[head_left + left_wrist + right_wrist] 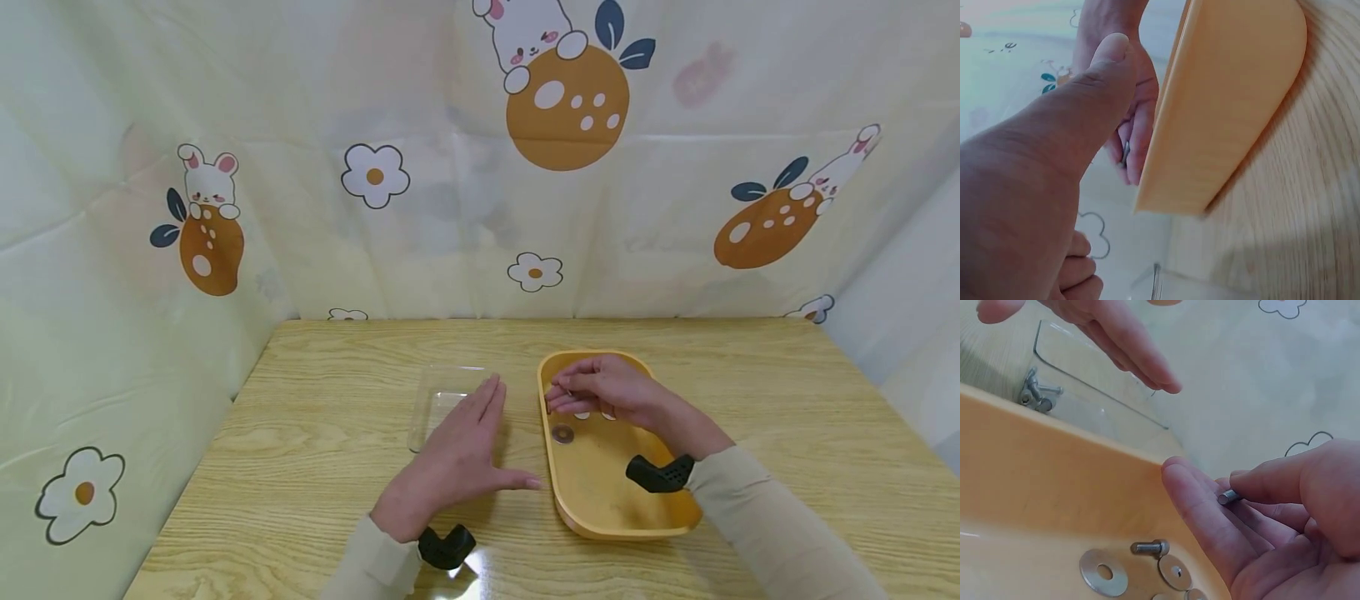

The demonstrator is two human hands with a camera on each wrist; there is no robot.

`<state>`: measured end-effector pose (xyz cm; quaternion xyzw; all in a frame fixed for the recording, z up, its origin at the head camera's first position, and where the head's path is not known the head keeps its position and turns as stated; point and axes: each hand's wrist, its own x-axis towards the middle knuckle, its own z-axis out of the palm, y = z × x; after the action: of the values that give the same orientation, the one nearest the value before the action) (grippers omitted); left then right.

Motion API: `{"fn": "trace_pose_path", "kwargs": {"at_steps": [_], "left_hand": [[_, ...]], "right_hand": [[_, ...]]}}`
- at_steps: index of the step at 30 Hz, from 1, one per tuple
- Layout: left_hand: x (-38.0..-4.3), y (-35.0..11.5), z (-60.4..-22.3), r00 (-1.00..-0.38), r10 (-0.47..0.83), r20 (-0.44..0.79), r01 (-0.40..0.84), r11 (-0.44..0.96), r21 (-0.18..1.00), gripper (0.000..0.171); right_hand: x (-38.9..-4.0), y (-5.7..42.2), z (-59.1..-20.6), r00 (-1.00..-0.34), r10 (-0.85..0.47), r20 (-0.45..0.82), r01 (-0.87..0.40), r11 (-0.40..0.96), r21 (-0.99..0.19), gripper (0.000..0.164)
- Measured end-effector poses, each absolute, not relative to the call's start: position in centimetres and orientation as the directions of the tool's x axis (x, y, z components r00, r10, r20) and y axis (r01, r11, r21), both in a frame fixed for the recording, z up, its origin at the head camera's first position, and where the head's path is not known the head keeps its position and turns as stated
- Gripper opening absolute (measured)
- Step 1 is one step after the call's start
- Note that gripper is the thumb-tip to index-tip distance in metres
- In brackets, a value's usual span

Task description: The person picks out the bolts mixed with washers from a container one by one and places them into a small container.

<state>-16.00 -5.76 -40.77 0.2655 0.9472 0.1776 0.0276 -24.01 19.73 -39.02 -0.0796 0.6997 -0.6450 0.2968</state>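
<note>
My right hand [611, 387] is over the far left corner of an orange tray [622, 532]. Between thumb and fingers it pinches a small metal bolt [1229, 497]; most of the bolt is hidden by the fingers. Left of the tray, my left hand [461, 454] holds nothing, its fingers straight and its thumb spread toward the tray wall. That hand partly covers a clear plastic box [423, 408] in the head view. Several metal bolts [1040, 394] lie together in the box. Inside the tray are another bolt [1147, 547] and a large flat washer [1104, 572].
More washers [1175, 572] lie close to the loose bolt in the tray. The tray and box stand on a wood-grain table [315, 450]. A printed curtain [442, 233] hangs behind the table and along its sides. The tray's raised wall stands between the two hands.
</note>
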Motion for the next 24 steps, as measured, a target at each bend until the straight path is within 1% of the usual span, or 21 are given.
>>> {"fn": "trace_pose_path", "kwargs": {"at_steps": [10,14,24], "left_hand": [[-16.1,-7.6,-40.9,-0.874,0.482,0.06,0.465,0.795,0.39,0.124],[-16.0,-8.1,-40.9,-0.888,0.457,0.052,0.437,0.801,0.41,0.123],[-16.4,-9.5,-41.1,-0.909,0.411,0.071,0.402,0.818,0.412,0.12]], "right_hand": [[-24.2,18.8,-38.1,-0.821,-0.478,-0.312,0.252,0.186,-0.95,0.038],[-24.1,18.2,-37.8,-0.815,-0.491,-0.309,0.249,0.184,-0.951,0.038],[-24.2,16.4,-37.4,-0.789,-0.541,-0.293,0.239,0.17,-0.956,0.034]]}}
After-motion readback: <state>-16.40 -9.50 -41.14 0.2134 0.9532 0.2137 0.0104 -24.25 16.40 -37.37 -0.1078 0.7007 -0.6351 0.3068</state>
